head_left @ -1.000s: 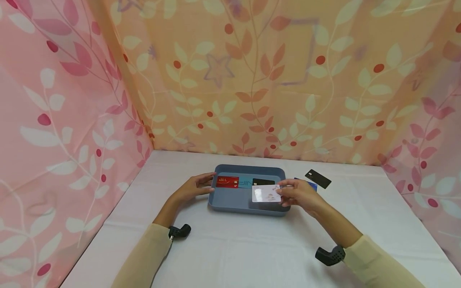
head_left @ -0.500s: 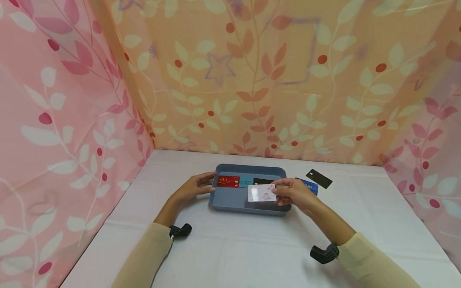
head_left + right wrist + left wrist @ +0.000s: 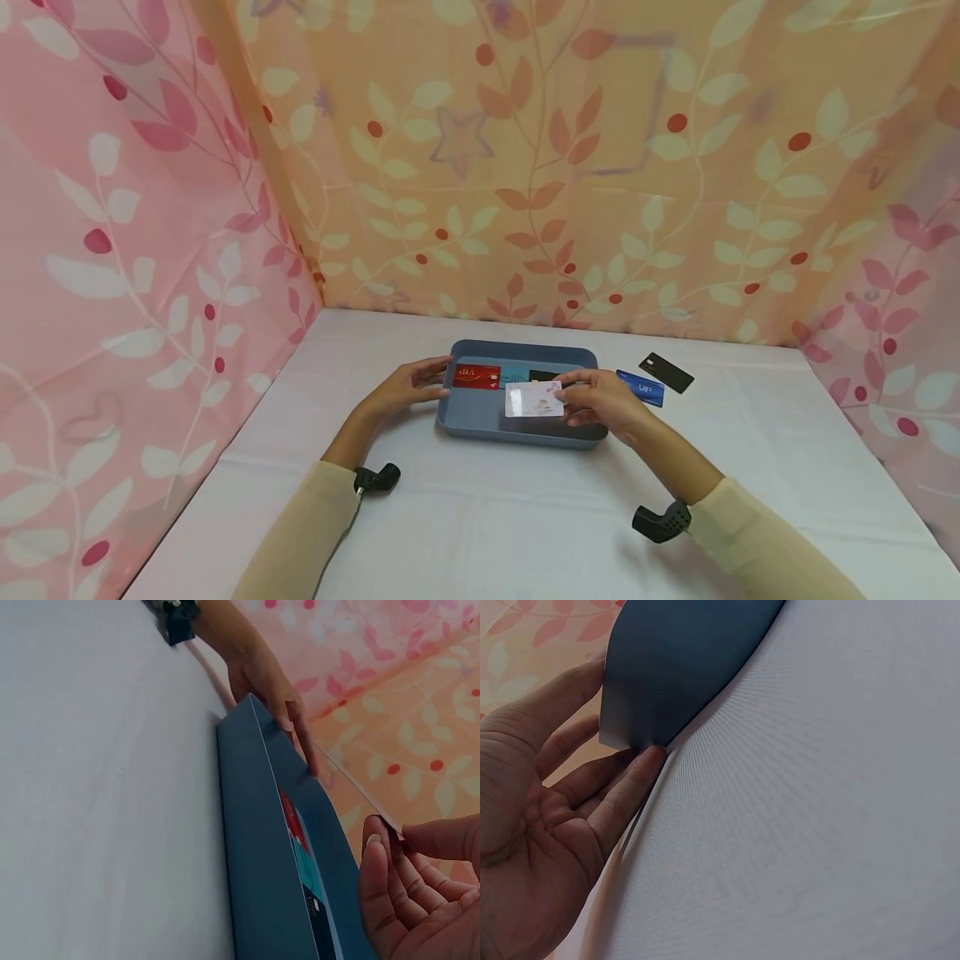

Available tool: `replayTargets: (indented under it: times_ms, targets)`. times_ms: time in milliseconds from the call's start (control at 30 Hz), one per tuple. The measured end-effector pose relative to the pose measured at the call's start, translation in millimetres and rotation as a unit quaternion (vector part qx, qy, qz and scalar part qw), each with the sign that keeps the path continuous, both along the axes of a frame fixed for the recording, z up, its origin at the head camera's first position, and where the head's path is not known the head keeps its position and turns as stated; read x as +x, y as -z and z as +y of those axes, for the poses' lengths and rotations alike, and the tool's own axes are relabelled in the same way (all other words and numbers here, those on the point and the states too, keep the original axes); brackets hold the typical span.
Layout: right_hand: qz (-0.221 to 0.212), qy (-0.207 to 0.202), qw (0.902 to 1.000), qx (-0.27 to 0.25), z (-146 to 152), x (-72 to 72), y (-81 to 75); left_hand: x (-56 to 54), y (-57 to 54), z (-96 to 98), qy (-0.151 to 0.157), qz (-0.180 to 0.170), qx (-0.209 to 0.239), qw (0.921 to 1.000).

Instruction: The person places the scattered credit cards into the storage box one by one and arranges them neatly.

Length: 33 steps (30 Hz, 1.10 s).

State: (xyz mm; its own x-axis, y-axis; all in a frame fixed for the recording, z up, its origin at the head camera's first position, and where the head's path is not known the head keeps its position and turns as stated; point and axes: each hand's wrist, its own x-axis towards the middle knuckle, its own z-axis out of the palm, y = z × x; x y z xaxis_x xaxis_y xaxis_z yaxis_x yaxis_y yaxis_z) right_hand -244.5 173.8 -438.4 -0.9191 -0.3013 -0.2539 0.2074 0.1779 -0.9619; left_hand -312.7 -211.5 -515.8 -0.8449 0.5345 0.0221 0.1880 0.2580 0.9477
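Observation:
My right hand (image 3: 603, 402) pinches a white card (image 3: 531, 400) with a small pink print by its right edge, holding it above the blue-grey tray (image 3: 480, 427). In the right wrist view the card (image 3: 352, 784) appears edge-on between thumb and fingers. Inside the tray, along its far side, lie a red VIP card (image 3: 477, 377), a light blue card (image 3: 513, 374) and a black card (image 3: 543, 377), the last two partly hidden. With its fingers extended, my left hand (image 3: 405, 390) touches the tray's left end. The left wrist view shows those fingertips (image 3: 654, 754) against the tray's outer wall (image 3: 682, 660).
On the white tabletop (image 3: 465, 525), right of the tray, lie a blue VIP card (image 3: 642, 388) and a black card (image 3: 666, 372). Patterned cloth (image 3: 525, 167) hangs behind the table and along both sides. Each wrist wears a black camera (image 3: 660, 523).
My right hand has carried the white card a little to the left over the tray, exposing more of the blue card behind it. The left hand stays at the tray's end.

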Motion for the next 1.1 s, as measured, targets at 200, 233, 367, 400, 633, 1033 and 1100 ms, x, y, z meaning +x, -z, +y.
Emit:
replayTargets:
  times_ms: [200, 233, 367, 400, 633, 1033, 1100]
  targets:
    - [0.0, 0.004, 1.0, 0.004, -9, -4.5, 1.6, 0.9, -2.3, 0.8, -0.004, -0.003, -0.005, 1.0]
    - [0.002, 0.004, 1.0, 0.003, -11, -5.3, 2.1, 0.7, -2.5, 1.0, -0.005, -0.005, -0.006, 1.0]
    - [0.002, 0.001, 1.0, -0.001, -16, -8.6, 4.7, 0.0, -1.9, 1.5, -0.004, -0.004, -0.007, 1.0]
    - [0.005, -0.003, 1.0, -0.001, -17, -9.4, 5.1, -0.2, -1.6, 1.6, -0.004, -0.005, -0.007, 1.0]
    - [0.009, -0.013, 0.9999, -0.004, -25, -13.4, 5.7, -0.1, -1.7, 1.2, -0.01, -0.005, -0.01, 0.9999]
    - [-0.001, -0.012, 0.9999, 0.0, -42, -17.4, 8.7, 0.4, -1.1, 1.0, -0.011, -0.008, -0.004, 0.9999]
    - [-0.003, -0.008, 1.0, 0.001, -46, -18.0, 9.6, -0.8, -0.5, 0.8, -0.012, -0.008, -0.007, 0.9999]
